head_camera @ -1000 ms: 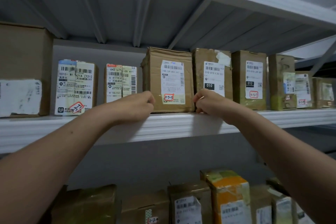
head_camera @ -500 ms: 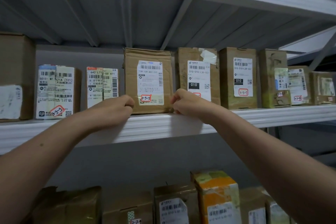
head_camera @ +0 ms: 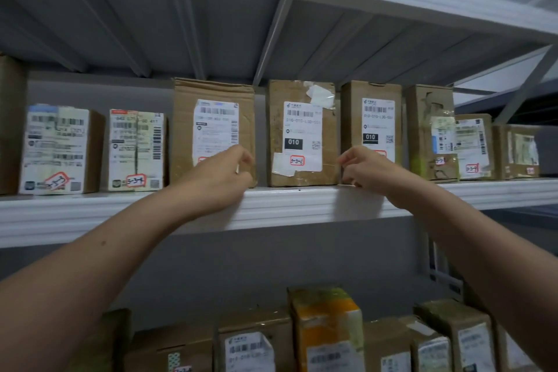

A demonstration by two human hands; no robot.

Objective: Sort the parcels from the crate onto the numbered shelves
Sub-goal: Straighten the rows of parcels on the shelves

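Brown cardboard parcel tagged 3-3-6 (head_camera: 302, 133) stood centre-frame on the white metal shelf (head_camera: 302, 208). Left hand (head_camera: 223, 178) and right hand (head_camera: 367, 169) flanked it, fingers curled, grip unclear. Probably squaring it; next, a flush nudge.

Head-worn wide-angle view, close to the shelf (head_camera: 287, 208) front, tilted slightly upward

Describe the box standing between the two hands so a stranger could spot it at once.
Find the white middle shelf, where brown boxes stand in a row. The box is the one between the left hand and right hand. Unlike its neighbours, it has crumpled white tape at its top right corner and a red-framed tag reading 3-3-6.
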